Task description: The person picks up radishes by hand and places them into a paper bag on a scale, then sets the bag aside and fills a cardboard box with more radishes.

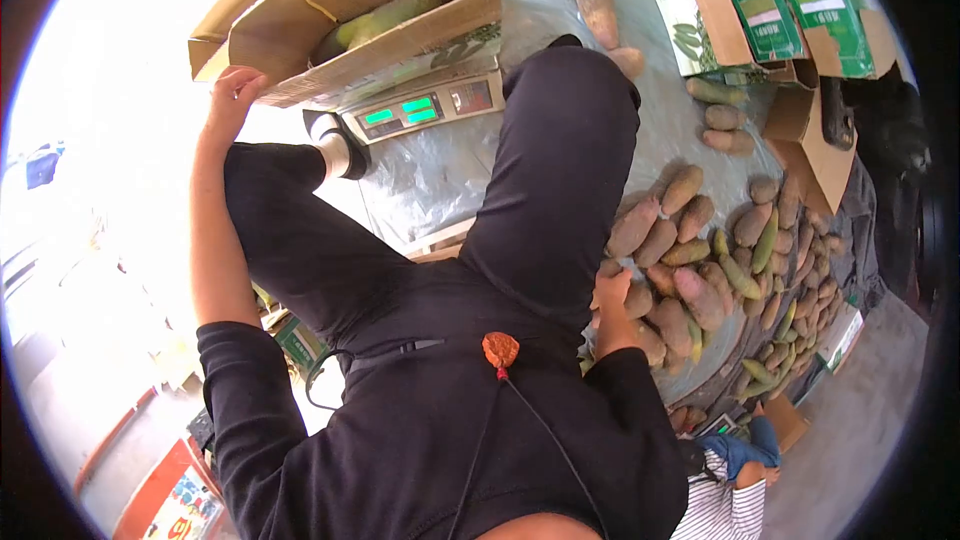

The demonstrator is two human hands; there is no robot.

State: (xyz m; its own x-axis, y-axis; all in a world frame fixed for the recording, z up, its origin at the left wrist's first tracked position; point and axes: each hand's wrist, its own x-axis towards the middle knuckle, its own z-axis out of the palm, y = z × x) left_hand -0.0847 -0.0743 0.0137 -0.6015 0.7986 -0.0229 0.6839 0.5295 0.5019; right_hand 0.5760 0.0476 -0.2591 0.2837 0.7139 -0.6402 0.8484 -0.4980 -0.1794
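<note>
Carton [390,58] against the left grip [232,103]

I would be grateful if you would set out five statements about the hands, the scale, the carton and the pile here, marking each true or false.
1. The left hand is at the edge of the open carton. True.
2. The scale's displays are dark. False: the displays on the scale glow green.
3. The right hand is at the pile of tubers. True.
4. The carton has nothing inside. False: a long greenish tuber lies in it.
5. A person in a striped top is at the picture's lower right. True.
</note>
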